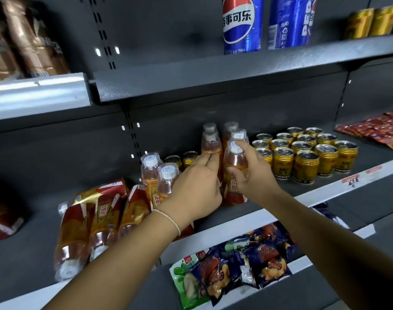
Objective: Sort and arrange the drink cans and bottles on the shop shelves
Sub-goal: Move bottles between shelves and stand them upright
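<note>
1. The right hand [253, 177] holds an orange drink bottle [235, 161]. Its grip is closed round the middle of the bottle, with one finger up by the white cap. The bottle stands up on the middle shelf [381, 162], at the front of a small bunch of bottles.
2. The left hand [195, 189] is just beside it. Its fingertips touch the next bottle [211, 145]. The hand hides its own palm side, so I cannot tell if its grip holds that bottle or only touches it.
3. A few more bottles [230, 128] stand behind these two. Only their tops show.
4. Two bottles [149, 173] stand left of the left hand. The hand covers the bottom of the nearer one.
5. Further left, a pack of bottles [90, 224] lies on its side in shiny wrap, caps toward the front. The left arm hides part of it.
6. Right of the hands, many gold cans [307, 153] stand close together in rows. Two other gold cans [182, 158] peek out behind the left hand.
7. Red packets [374, 128] lie at the far right, cut off by the edge.
8. On the top shelf stand blue cans [242, 25], cut off at the top. The brown cans [32, 41] on the left are blurry.
9. Snack bags [235, 265] lie on the shelf below.
</note>
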Motion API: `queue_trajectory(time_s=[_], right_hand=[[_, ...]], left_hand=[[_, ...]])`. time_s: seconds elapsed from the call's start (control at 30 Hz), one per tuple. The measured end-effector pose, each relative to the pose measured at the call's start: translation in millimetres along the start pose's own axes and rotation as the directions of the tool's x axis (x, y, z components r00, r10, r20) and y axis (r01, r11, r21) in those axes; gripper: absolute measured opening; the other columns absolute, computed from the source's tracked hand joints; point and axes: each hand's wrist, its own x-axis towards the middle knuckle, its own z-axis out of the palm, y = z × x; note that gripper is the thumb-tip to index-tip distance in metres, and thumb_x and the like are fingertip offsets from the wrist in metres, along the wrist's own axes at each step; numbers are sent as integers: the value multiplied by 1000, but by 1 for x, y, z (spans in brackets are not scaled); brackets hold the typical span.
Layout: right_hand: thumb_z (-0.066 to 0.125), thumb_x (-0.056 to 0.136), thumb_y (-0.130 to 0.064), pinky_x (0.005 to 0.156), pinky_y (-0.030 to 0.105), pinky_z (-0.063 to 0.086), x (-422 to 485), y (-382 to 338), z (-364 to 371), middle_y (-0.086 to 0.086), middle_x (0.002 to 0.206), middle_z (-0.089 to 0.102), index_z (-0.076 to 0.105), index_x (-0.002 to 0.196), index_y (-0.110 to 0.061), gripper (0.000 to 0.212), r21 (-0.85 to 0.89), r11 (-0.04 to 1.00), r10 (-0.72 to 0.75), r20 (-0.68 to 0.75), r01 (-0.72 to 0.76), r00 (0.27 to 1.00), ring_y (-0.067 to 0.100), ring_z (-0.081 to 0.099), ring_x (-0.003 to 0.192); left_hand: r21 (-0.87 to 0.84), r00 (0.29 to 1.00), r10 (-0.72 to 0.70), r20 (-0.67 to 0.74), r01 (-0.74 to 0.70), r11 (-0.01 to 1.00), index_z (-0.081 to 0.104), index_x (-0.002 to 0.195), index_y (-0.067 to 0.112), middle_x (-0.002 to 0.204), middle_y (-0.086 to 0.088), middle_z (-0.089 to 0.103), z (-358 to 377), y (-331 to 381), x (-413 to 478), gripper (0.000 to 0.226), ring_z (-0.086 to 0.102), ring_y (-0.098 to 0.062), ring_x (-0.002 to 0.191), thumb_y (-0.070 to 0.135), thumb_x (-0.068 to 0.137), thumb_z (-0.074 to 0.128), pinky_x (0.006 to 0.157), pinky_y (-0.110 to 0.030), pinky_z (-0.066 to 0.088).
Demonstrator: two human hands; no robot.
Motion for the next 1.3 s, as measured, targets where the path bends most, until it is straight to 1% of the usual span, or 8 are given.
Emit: queue_trajectory(time_s=[0.17, 0.37, 0.63, 0.73, 0.93, 1.03, 1.13, 1.3], right_hand=[[70, 90, -27, 85, 29, 47, 1, -43, -29, 1, 132, 50, 29, 147, -40, 71, -138, 990, -29, -50, 22, 998, 15, 49, 110], [73, 87, -21, 60, 21, 51, -8, -110, -53, -4, 107, 62, 41, 135, -41, 61, -91, 995, 57, 181, -41, 982, 15, 64, 90], [77, 83, -24, 73, 43, 63, -39, -205, -2, -7, 103, 70, 52, 119, -47, 50, 78, 994, 43, 360, -76, 932, 19, 73, 86], [76, 82, -29, 72, 35, 61, -46, -239, 32, -12, 103, 67, 48, 116, -53, 51, 59, 998, -13, 370, -9, 929, 9, 69, 87], [80, 77, -37, 73, 25, 55, -61, -303, 104, -18, 97, 63, 46, 115, -54, 53, 103, 993, -91, 377, 56, 922, 3, 64, 88], [82, 75, -39, 65, 18, 50, -69, -334, 137, -21, 90, 63, 47, 117, -52, 56, 116, 989, -133, 392, 95, 910, -3, 63, 80], [82, 75, -40, 56, 7, 42, -81, -364, 172, -22, 86, 63, 48, 117, -50, 55, 117, 985, -164, 434, 126, 886, -11, 62, 76], [81, 75, -41, 67, 19, 50, -100, -407, 233, -15, 89, 64, 50, 115, -43, 51, 133, 978, -204, 480, 159, 853, 1, 63, 82]], left_hand=[[-44, 997, 10, -72, -14, 999, 24, 154, 9, 158, -10, 29, -26, -5, -8, 66, 26, -24, 144, 16, 93, 49, 115, -27, 23], [-160, 998, 30, -58, -39, 986, 33, 151, 13, 150, -7, 41, -63, -25, -40, 65, 42, -24, 135, 10, 89, 50, 109, -36, 41], [-181, 996, -87, 26, 91, 979, 55, 123, 9, 120, -13, 60, -105, -92, -107, 46, 57, -31, 111, 10, 77, 49, 92, -41, 50], [-181, 989, -142, 45, 148, 972, 53, 128, 12, 122, -12, 59, -117, -124, -134, 49, 57, -29, 113, 11, 79, 53, 93, -40, 50], [-301, 957, -255, 136, 285, 910, 57, 116, 19, 109, -1, 64, -150, -182, -194, 34, 61, -19, 98, 17, 82, 58, 78, -31, 52], [-355, 934, -288, 214, 349, 867, 51, 124, 20, 114, 1, 63, -164, -207, -228, 45, 61, -16, 101, 21, 81, 65, 88, -38, 55], [-429, 909, -323, 264, 410, 804, 41, 131, 25, 112, 9, 61, -170, -232, -264, 63, 60, -6, 100, 31, 78, 75, 83, -23, 53], [-423, 857, -503, 113, 500, 756, 38, 127, 24, 105, 16, 54, -162, -273, -315, 77, 55, -2, 91, 57, 71, 78, 65, -10, 39]])
